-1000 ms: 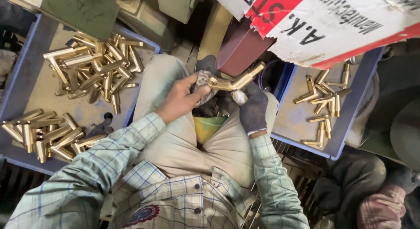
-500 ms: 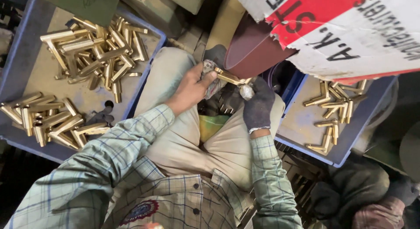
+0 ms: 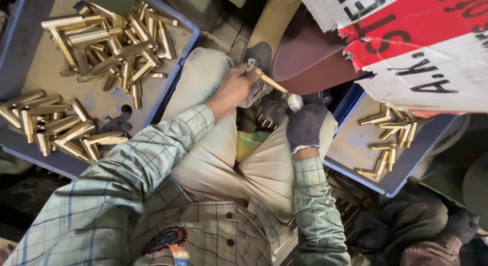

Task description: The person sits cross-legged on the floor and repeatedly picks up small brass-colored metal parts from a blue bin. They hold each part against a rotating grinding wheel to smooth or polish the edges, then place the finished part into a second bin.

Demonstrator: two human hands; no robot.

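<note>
Brass angle piece [image 3: 273, 84]: over the lap, long axis slanting up-left to down-right, against the maroon wheel [image 3: 305, 62]. Left hand [image 3: 235, 88], bare, pinches its upper end; right hand [image 3: 305, 122], gloved, closed on the lower end. Earlier held lower, clear of wheel. Left blue tray [image 3: 175, 78]: many brass pieces. Right blue tray [image 3: 351, 167]: few.

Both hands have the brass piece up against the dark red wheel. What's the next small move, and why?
Probably keep the brass piece pressed at the rim of the dark red wheel and turn it slightly. The left hand pinches one end through a rag, the gloved right hand steadies the other, and only one narrow edge meets the wheel, so its other faces look untouched.
</note>
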